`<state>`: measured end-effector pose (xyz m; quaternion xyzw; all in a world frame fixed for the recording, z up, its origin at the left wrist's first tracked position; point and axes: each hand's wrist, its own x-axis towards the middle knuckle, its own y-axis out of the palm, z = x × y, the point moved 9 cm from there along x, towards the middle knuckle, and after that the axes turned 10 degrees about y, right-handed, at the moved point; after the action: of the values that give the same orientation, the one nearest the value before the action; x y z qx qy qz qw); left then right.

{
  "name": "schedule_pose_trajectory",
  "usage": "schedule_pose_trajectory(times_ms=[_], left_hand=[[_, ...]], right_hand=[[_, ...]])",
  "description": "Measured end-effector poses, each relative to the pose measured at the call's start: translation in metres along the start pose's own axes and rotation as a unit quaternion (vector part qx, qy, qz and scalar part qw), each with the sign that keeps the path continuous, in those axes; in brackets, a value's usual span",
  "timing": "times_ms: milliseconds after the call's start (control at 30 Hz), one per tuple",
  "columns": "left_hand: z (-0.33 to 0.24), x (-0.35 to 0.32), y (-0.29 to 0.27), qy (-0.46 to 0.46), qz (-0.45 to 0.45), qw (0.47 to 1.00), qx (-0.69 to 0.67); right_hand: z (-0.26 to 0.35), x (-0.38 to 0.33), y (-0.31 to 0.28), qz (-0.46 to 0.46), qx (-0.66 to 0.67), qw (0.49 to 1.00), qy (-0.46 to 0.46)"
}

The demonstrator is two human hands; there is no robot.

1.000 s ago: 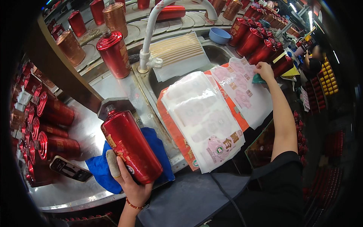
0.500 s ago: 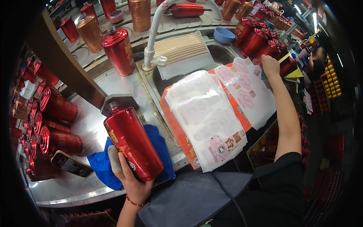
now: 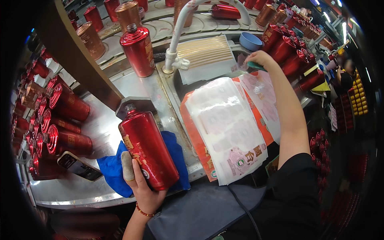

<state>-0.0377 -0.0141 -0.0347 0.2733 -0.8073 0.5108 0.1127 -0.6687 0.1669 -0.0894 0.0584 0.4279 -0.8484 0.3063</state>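
fingers (image 3: 129,166) of left hand (image 3: 144,188) wrap red bottle (image 3: 149,150); right hand (image 3: 260,59) pinches green sponge (image 3: 255,65)

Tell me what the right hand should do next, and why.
Probably draw the right hand back toward the red bottle, bringing along the thin label sheet it seems to pinch near the blue bowl. The left hand holds that bottle tilted over the blue cloth, its face showing bare of any paper label, and the right arm is stretched far from it.
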Motion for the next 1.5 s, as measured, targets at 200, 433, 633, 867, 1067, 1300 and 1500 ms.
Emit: schedule_pose_trajectory(times_ms=[200, 433, 633, 867, 1067, 1300, 1500], left_hand=[[-0.001, -0.001, 0.001, 0.005, 0.008, 1.0, 0.004], [-0.003, 0.0, -0.001, 0.017, -0.003, 1.0, 0.005], [-0.001, -0.002, 0.0, 0.012, -0.001, 1.0, 0.004], [-0.002, 0.001, 0.0, 0.02, 0.003, 1.0, 0.007], [-0.002, 0.0, 0.002, 0.02, 0.007, 1.0, 0.006], [-0.001, -0.005, 0.002, 0.016, 0.011, 1.0, 0.014], [-0.004, -0.001, 0.001, 0.02, 0.009, 0.999, 0.025]], right_hand=[[-0.003, 0.024, 0.008, -0.146, -0.337, 0.928, 0.059], [0.026, -0.012, -0.023, -0.193, -0.344, 0.913, 0.102], [0.03, -0.028, -0.02, -0.223, -0.381, 0.892, 0.103], [0.008, -0.013, -0.032, -0.268, -0.335, 0.894, 0.131], [-0.015, 0.012, -0.046, -0.233, -0.154, 0.96, -0.007], [0.005, -0.006, -0.018, -0.236, -0.274, 0.931, -0.048], [0.04, -0.018, -0.021, -0.27, -0.393, 0.879, -0.01]])
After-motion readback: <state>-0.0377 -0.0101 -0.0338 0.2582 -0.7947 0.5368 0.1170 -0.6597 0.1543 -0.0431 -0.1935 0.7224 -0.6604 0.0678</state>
